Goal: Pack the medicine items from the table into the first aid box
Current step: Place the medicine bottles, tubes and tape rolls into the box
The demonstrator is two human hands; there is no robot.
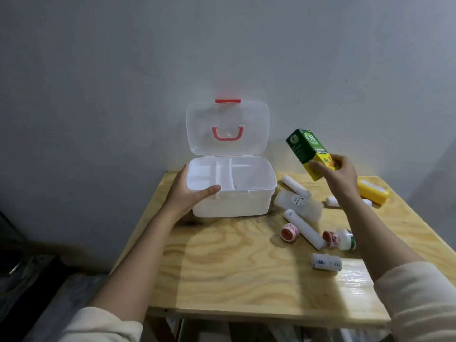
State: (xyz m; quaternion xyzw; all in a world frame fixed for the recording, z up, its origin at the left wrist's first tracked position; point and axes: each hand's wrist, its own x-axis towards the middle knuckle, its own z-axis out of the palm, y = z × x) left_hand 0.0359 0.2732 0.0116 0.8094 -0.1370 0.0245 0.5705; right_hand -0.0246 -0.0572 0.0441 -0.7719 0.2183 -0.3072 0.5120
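The white first aid box stands open at the table's far left, its clear lid with a red handle leaning on the wall. A white divided tray sits inside. My left hand grips the box's left front corner, thumb over the rim. My right hand holds a green and yellow carton in the air, right of the box. On the table lie white rolls, two red tape rolls, a small bottle, a wrapped bandage, a clear bag and a yellow box.
The wooden table stands against a grey wall. Its left edge runs close to the box, and its front edge is near me. Dark furniture lies low at the left.
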